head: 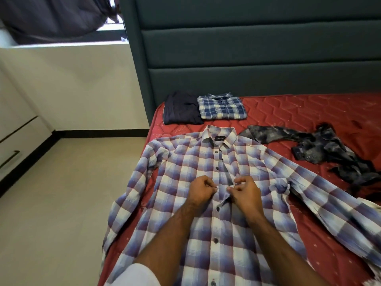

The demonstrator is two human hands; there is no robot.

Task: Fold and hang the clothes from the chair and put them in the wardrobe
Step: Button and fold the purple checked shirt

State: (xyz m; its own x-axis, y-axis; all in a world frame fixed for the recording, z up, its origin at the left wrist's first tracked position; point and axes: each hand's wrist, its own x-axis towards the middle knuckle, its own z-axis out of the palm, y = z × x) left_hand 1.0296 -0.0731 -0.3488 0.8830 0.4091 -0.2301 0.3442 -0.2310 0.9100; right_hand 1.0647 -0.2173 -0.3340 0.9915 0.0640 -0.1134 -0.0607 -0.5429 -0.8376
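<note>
A blue, purple and white checked shirt (181,166) lies face up and spread out on the red mattress (299,112), collar toward the headboard, sleeves out to both sides. At mid-chest, my left hand (201,189) pinches the left edge of the button placket. My right hand (244,190) pinches the right edge just beside it. The fingers of both hands are curled. Dark buttons run down the front above and below my hands.
Two folded garments lie near the headboard (247,48): a dark navy one (181,109) and a blue plaid shirt (222,107). A crumpled dark patterned garment (321,147) lies at the right. White drawers (16,141) stand at the left beside tiled floor (61,203).
</note>
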